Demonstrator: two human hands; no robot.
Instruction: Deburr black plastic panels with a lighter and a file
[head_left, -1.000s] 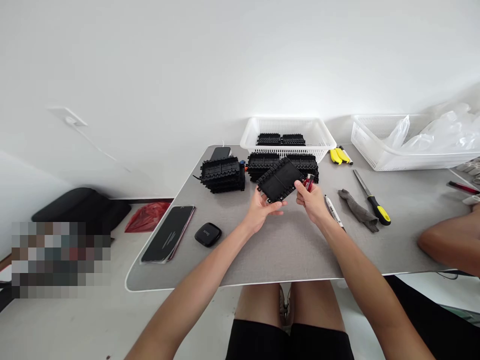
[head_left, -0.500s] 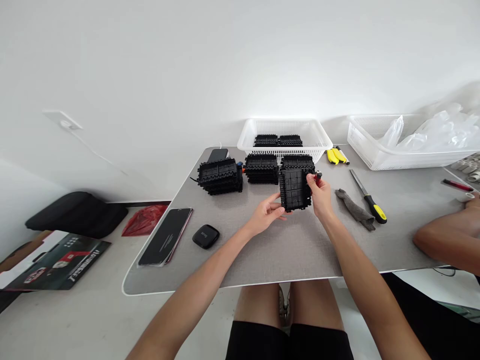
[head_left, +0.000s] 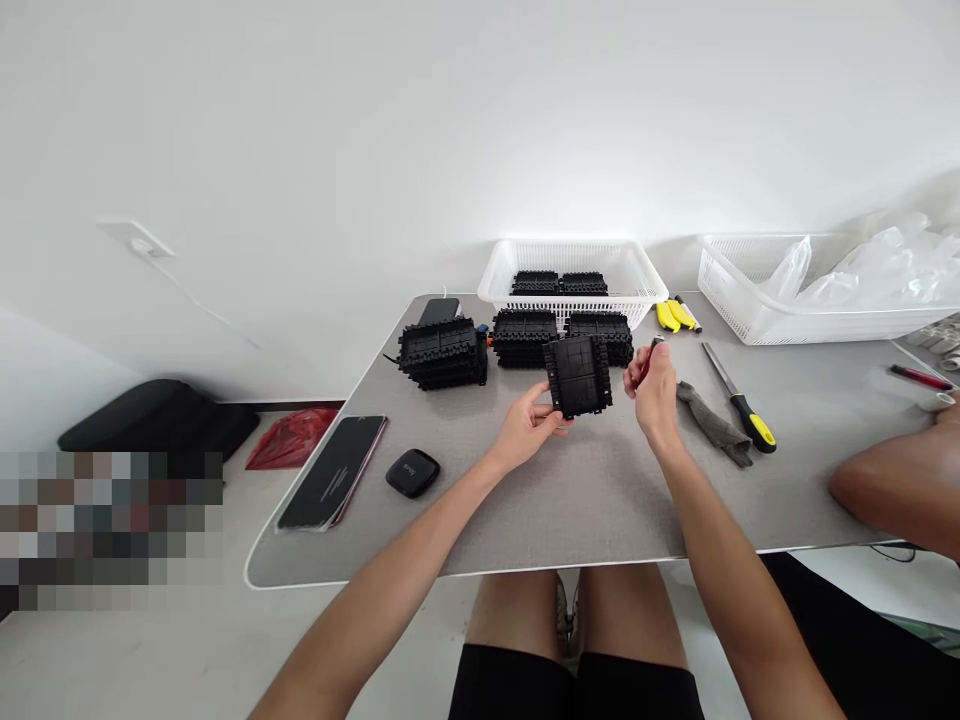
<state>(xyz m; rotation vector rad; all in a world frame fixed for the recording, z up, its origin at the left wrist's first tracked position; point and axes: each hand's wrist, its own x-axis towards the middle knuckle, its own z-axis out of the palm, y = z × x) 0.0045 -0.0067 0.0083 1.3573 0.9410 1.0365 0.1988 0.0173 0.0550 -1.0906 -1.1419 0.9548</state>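
In the head view my left hand [head_left: 529,428] grips the lower left corner of a black plastic panel [head_left: 579,376] with toothed edges and holds it tilted above the table. My right hand [head_left: 652,392], a short way to the right of the panel, is closed around a small red tool with a dark end [head_left: 655,347]; my fingers hide most of it, so its kind is unclear. Behind the panel stand several stacks of similar black panels, among them a left stack [head_left: 442,352], a middle stack [head_left: 523,338] and a right stack [head_left: 619,335].
A white basket [head_left: 574,303] behind the stacks holds more panels; another basket [head_left: 817,325] holds plastic bags. To my right lie a grey cloth [head_left: 714,425], a yellow-handled file [head_left: 752,422] and yellow-handled tools [head_left: 675,316]. A phone [head_left: 332,472] and black case [head_left: 412,473] lie left. Another person's arm [head_left: 900,480] rests right.
My right hand has let go of the panel's right edge and moved right with the red tool. The panel has shifted slightly left and tilted in my left hand.
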